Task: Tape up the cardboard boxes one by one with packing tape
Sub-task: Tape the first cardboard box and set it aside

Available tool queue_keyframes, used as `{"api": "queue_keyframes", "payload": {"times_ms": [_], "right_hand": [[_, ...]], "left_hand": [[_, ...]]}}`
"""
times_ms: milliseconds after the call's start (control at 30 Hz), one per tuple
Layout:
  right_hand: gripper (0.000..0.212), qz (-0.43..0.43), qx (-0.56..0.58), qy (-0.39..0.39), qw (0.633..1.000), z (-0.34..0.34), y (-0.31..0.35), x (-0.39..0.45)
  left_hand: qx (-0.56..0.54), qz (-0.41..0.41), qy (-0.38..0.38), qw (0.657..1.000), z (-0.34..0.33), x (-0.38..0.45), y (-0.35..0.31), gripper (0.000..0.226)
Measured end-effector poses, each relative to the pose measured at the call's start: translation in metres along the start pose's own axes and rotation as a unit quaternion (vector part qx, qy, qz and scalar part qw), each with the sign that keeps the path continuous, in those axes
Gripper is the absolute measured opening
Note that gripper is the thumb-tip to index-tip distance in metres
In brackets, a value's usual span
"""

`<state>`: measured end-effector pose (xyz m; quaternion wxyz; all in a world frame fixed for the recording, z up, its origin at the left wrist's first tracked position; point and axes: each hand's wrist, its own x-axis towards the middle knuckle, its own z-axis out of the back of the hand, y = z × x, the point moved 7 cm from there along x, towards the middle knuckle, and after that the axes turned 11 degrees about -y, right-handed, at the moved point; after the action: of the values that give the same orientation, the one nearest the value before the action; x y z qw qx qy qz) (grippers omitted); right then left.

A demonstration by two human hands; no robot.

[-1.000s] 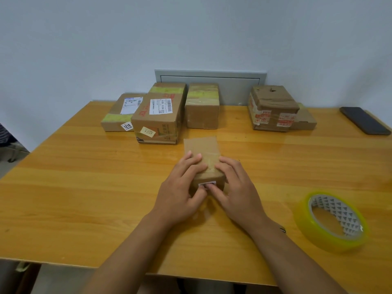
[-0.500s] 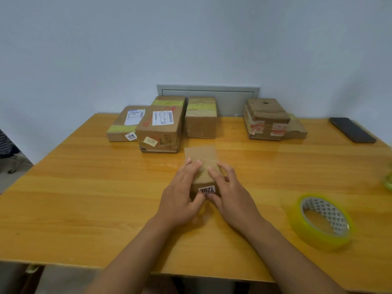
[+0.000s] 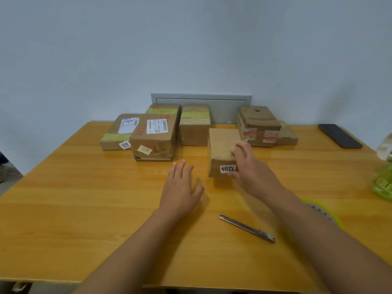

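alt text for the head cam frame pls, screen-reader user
A person's right hand grips a small cardboard box labelled 7204 above a wooden table, while the left hand hovers open beside it. More boxes line the far edge; a utility knife lies near the arms.

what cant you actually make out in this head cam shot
- Tape roll, head view: mostly hidden behind the right forearm.
- Greenish object, head view: cut off by the right edge and blurred; cannot tell what it is.
- Small box held by the right hand: its right side is covered by fingers.
- Shipping labels: print too small to read.
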<state>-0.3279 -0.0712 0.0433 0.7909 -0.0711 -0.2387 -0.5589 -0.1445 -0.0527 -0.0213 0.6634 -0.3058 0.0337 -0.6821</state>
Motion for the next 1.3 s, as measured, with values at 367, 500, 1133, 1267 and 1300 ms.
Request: {"api": "queue_keyframes", "payload": {"times_ms": [367,500,1133,1267,1300], "right_hand": [[0.051,-0.019,-0.063,0.030,0.997,-0.006,-0.049,0.080],[0.049,0.024,-0.086,0.037,0.995,-0.019,-0.055,0.114],[0.061,0.063,-0.257,0.080,0.961,-0.105,-0.074,0.198],[0.070,0.055,-0.236,0.074,0.967,-0.099,-0.077,0.194],[0.075,0.060,-0.234,0.065,0.968,-0.092,-0.079,0.193]], "left_hand": [[0.099,0.001,0.134,0.986,-0.067,0.077,-0.013,0.071],[0.129,0.018,0.158,0.979,-0.087,0.087,-0.004,0.076],[0.133,0.021,0.134,0.982,-0.091,0.090,-0.001,0.075],[0.130,0.021,0.127,0.983,-0.089,0.089,-0.001,0.075],[0.130,0.020,0.127,0.983,-0.089,0.089,-0.001,0.075]]}}
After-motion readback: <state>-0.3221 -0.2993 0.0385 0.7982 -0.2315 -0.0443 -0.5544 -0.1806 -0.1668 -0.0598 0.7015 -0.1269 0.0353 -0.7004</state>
